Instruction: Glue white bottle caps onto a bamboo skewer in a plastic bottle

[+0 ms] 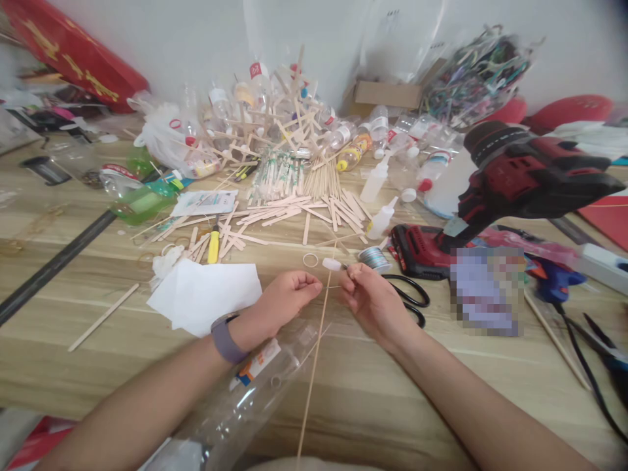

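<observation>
My left hand (287, 294), with a watch on its wrist, is closed in a pinch. My right hand (370, 297) faces it, fingers curled and pinched. A thin strand (333, 286) stretches between their fingertips, crossing a long thin wooden stick (314, 366). I cannot tell whether the strand is wire or thread. Just beyond the hands lie a white ring (310, 260) and a small white cap (331, 263). A spool (375, 258) stands beyond my right hand, and black scissor handles (415, 301) lie beside it. Below my left forearm is a clear plastic bottle (265, 386).
A red-black power drill (471, 196) stands at the right, near a blue glue gun (557, 281). Craft sticks (279, 212), skewers (322, 176) and plastic bottles pile up at the back. White paper (206, 294), a yellow-handled screwdriver (213, 245) and a black bar (59, 265) lie left.
</observation>
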